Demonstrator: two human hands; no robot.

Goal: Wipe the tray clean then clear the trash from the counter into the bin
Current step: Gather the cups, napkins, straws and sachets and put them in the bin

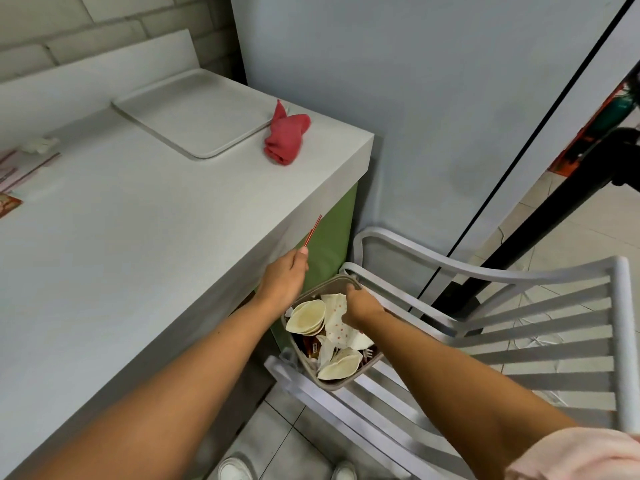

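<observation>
Left hand [282, 284]: pinched a thin red straw [313, 232] at the counter [138, 220] edge. Right hand [362, 304]: fingers curled over the bin [341, 384] rim (bin sat on a slatted chair [519, 306], full of paper trash). Tray [194, 112]: bare, on the counter, red cloth [286, 135] just beside it.

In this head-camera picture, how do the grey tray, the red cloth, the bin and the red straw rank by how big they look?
Largest to smallest, as they look:
1. Tray
2. Bin, though it sits nearer the camera and hands cover part of it, so its place against the tray is unsure
3. Red cloth
4. Red straw, held by the left hand
</observation>
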